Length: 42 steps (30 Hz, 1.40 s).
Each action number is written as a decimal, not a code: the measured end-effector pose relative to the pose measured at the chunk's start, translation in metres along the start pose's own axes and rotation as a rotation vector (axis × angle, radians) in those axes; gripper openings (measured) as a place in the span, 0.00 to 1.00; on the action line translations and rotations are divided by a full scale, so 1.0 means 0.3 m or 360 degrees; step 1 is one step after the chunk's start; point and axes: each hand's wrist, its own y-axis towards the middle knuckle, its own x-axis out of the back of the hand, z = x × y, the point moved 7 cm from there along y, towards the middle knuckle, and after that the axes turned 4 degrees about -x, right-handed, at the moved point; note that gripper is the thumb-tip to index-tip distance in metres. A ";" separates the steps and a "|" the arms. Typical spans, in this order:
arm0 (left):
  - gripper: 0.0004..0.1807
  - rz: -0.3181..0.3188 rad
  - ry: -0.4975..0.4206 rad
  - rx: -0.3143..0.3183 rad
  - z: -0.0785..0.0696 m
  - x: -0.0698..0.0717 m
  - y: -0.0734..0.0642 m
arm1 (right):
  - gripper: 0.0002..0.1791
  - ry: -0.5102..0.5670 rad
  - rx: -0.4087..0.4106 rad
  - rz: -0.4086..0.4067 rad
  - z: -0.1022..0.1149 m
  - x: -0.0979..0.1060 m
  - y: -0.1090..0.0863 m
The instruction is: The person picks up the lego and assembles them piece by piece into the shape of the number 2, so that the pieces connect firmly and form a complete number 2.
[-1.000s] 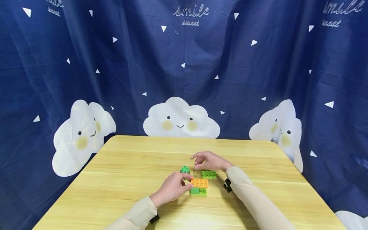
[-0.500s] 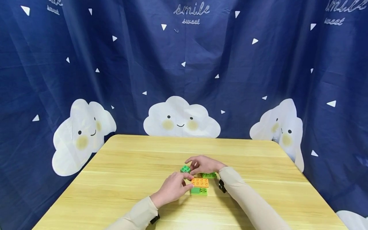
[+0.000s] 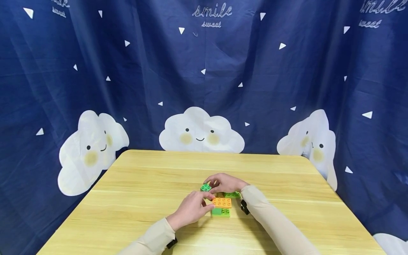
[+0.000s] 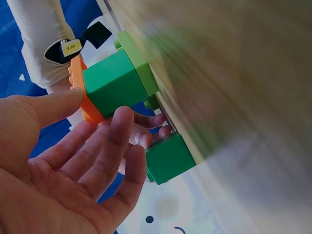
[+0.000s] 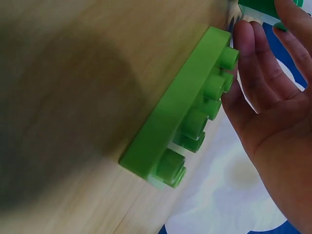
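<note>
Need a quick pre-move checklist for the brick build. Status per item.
1. Left hand steadying the stack: ok, it pinches the left end of the orange brick.
2. Orange brick's top studs uncovered: ok in the head view.
3. Orange brick seated on the green block: ok, no gap visible from the left wrist.
4. Right hand at the loose green cube: ok, its fingers are at it.
5. Firm right-hand grip on that cube: cannot tell, contact is partly hidden.
6. Loose light green brick out of the right hand's way: not ok, it lies close beside that hand.
</note>
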 end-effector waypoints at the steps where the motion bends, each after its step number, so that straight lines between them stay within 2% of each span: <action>1: 0.13 0.0002 -0.0003 -0.0001 0.000 -0.001 0.000 | 0.21 0.0001 -0.0008 -0.0002 -0.002 0.000 -0.001; 9: 0.13 -0.0001 -0.0009 0.0016 0.005 -0.003 0.001 | 0.18 0.0131 -0.0058 -0.0054 0.003 0.009 -0.016; 15: 0.13 -0.0001 0.0001 0.0030 0.011 -0.005 0.001 | 0.17 0.0147 -0.0124 -0.0129 0.003 0.028 -0.034; 26: 0.13 -0.0003 -0.0003 0.0037 0.011 -0.005 0.001 | 0.18 0.0260 -0.0068 -0.0338 0.010 0.055 -0.097; 32: 0.13 0.0005 -0.0014 0.0039 0.009 -0.008 0.002 | 0.20 0.0274 -0.0037 -0.0433 0.001 0.058 -0.133; 42: 0.14 -0.0011 0.0000 0.0043 0.013 -0.006 0.007 | 0.21 0.0224 -0.0103 -0.0546 0.013 0.079 -0.184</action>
